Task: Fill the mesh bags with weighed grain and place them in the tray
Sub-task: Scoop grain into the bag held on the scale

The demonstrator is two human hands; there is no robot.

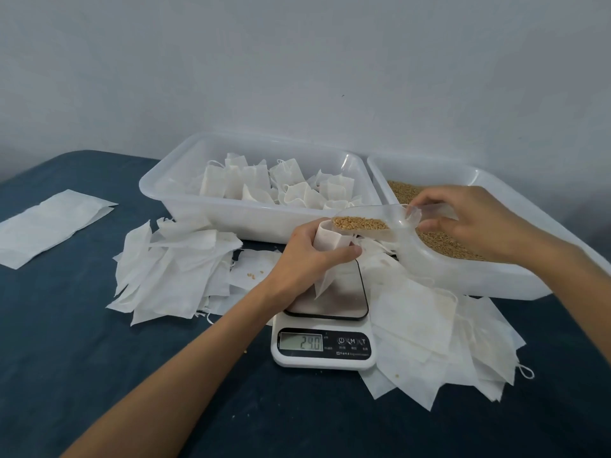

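Observation:
My left hand grips an open white mesh bag that stands on the platform of a white kitchen scale; the display reads 29.0. My right hand pinches the handle of a clear plastic scoop holding golden grain, its lip over the bag's mouth. Behind it, a clear tray holds several filled white bags. On the right, a second clear tray holds loose grain.
Heaps of empty flat bags lie left of the scale and right of it. A separate flat stack of bags sits at the far left on the dark blue table. A few spilled grains lie near the scale. A white wall is behind.

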